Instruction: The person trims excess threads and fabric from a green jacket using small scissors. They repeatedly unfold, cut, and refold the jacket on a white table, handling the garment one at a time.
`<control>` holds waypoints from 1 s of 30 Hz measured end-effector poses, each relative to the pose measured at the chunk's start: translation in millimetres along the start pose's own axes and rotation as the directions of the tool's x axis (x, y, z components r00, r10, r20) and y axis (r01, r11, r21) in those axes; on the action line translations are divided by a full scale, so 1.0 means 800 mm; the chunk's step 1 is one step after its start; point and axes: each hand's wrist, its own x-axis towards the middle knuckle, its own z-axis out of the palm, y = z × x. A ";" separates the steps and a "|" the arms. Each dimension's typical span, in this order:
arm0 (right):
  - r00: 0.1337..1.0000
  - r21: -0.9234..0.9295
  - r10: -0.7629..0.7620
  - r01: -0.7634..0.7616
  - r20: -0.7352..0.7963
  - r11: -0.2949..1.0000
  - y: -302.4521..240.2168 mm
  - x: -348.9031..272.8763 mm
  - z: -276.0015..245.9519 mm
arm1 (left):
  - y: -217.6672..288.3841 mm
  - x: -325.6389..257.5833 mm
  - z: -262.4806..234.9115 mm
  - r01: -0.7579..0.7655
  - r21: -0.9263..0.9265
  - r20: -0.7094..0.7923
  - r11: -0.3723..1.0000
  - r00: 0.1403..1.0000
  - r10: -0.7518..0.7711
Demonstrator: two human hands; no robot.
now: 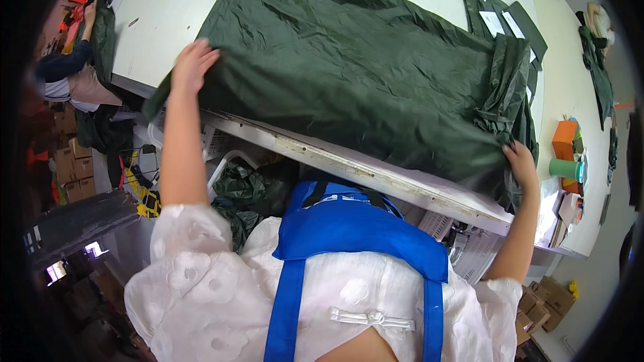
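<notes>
A large dark green waterproof cloth (pixel 335 67), creased and shiny like rainwear fabric, lies spread over the white table. Its near side hangs over the front edge. My left hand (pixel 193 67) is closed on its left edge, slightly blurred, and a flap of cloth sticks out past my wrist. On the other side, my right hand (pixel 521 163) pinches the cloth near its lower right corner. Just beyond the right hand, a gathered, bunched part (pixel 503 87) of the green fabric lies on top. What the fingers press against underneath is hidden.
Folded dark green pieces with white cards (pixel 492 23) lie at the far right. An orange box (pixel 565 139) and a green roll (pixel 567 169) stand on the right-hand table. More green fabric (pixel 245 188) fills a basket below. A co-worker (pixel 74 74) stands far left.
</notes>
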 end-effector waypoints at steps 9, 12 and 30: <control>0.925 -0.212 0.080 -0.168 -0.370 0.963 0.002 0.093 0.090 | -0.155 -0.135 0.179 -0.777 0.626 0.775 -0.061 0.613 0.152; 0.794 -0.212 -0.051 -0.100 -0.606 0.972 -0.042 0.081 0.101 | -0.206 -0.125 0.161 -0.750 0.662 0.747 0.004 0.660 0.075; 0.889 0.132 0.342 -0.317 -0.305 0.939 0.148 0.224 0.032 | -0.176 -0.109 0.189 -0.790 0.607 0.795 0.088 0.605 -0.048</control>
